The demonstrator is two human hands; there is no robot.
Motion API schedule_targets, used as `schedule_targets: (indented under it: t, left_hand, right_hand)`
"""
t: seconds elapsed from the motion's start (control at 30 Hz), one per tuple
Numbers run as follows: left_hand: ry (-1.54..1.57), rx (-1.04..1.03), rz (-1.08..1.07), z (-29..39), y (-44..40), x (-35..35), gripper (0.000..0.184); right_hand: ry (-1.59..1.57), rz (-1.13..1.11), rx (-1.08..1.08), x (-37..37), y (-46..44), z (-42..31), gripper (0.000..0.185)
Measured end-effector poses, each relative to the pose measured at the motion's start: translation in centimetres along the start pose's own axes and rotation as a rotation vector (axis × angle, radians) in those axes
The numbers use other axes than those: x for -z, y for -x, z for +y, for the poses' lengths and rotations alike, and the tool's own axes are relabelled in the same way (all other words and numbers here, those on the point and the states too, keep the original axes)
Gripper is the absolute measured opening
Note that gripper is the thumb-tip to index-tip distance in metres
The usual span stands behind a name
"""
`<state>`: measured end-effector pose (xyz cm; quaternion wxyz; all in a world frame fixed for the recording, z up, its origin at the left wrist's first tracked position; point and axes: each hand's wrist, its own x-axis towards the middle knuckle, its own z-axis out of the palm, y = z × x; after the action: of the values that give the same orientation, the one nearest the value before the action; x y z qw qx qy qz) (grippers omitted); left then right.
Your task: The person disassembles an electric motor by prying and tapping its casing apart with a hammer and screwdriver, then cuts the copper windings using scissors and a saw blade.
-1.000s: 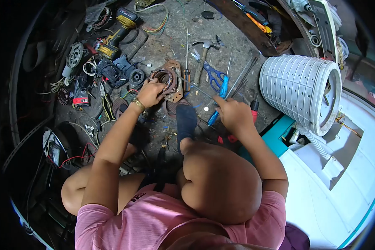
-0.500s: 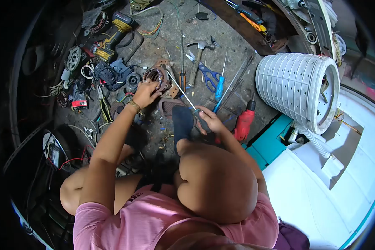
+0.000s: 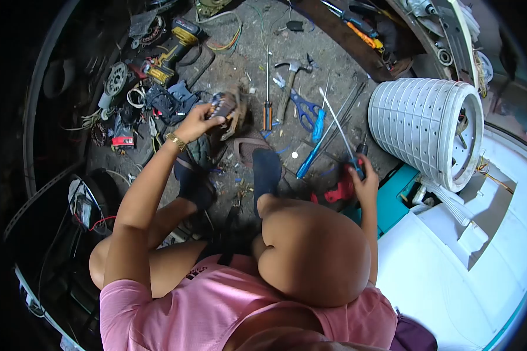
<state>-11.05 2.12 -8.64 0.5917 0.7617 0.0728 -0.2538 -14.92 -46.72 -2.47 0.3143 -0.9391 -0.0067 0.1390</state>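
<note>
While screwdriver (image 3: 353, 164) in right hand (image 3: 366, 180), red drill (image 3: 341, 191) partly behind.

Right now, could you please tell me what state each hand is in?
Left hand: closed on the motor part, which is blurred.
Right hand: closed around the screwdriver by its handle.

The screwdriver (image 3: 353, 162) has a bluish handle and pale shaft; the stator (image 3: 223, 106) is brown. The white drum (image 3: 413, 128) bears a grid and dark dots.
</note>
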Motion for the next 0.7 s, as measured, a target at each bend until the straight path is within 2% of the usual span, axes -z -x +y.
schedule_targets:
  t: [0.03, 0.07, 0.13, 0.2, 0.23, 0.27, 0.33, 0.4, 0.43, 0.47, 0.53, 0.57, 0.67, 0.7]
  left_hand:
    - [0.080, 0.059, 0.041, 0.8, 0.2, 0.5, 0.035]
    - [0.002, 0.003, 0.101, 1.1, 0.4, 0.9, 0.034]
    - [0.170, -0.042, 0.192, 2.3, 1.0, 0.4, 0.035]
    - [0.090, -0.021, 0.275, 4.5, 2.0, -0.6, 0.036]
    - [0.090, -0.045, 0.296, 4.7, 2.1, -1.2, 0.035]
    - [0.136, 0.021, 0.282, 6.1, 2.5, -2.0, 0.031]
    - [0.097, 0.009, 0.284, 5.7, 2.3, -3.5, 0.029]
    - [0.155, 0.050, 0.275, 8.1, 2.7, -4.7, 0.026]
    - [0.213, 0.065, 0.276, 8.2, 2.9, -5.1, 0.026]
    - [0.269, 0.078, 0.278, 8.1, 2.8, -5.3, 0.026]
    - [0.437, 0.055, 0.318, 7.9, 2.6, -5.8, 0.026]
    - [0.488, 0.058, 0.345, 8.1, 2.7, -6.1, 0.026]
    - [0.619, 0.074, 0.355, 8.6, 2.6, -7.1, 0.025]
    - [0.650, 0.074, 0.352, 8.5, 2.5, -7.4, 0.025]
  right_hand:
    - [0.054, 0.006, -0.035, -0.4, 0.7, 0.9, 0.044]
    - [0.117, -0.090, -0.097, -1.6, 1.2, 0.4, 0.048]
    - [0.395, -0.013, 0.015, -4.8, 1.2, -1.9, 0.049]
    - [0.059, 0.117, 0.197, -8.2, -0.9, -5.3, 0.054]
    - [-0.143, 0.102, 0.257, -10.1, -2.1, -7.7, 0.064]
    - [-0.439, -0.011, 0.293, -12.7, -3.5, -9.4, 0.080]
    - [-0.748, -0.217, 0.219, -14.1, -5.3, -15.4, 0.094]
    - [-0.679, -0.218, 0.259, -15.4, -7.2, -17.4, 0.099]
    - [-0.680, -0.183, 0.287, -15.5, -8.1, -17.5, 0.098]
    - [-0.682, -0.118, 0.282, -15.1, -8.4, -17.4, 0.081]
    - [-0.730, -0.154, 0.091, -13.8, -9.4, -16.4, 0.058]
    - [-0.761, -0.115, 0.024, -13.2, -9.7, -16.2, 0.034]
    - [-0.514, 0.091, 0.211, -13.6, -10.0, -16.3, 0.021]
    - [-0.542, 0.236, 0.361, -14.1, -10.5, -16.6, 0.020]
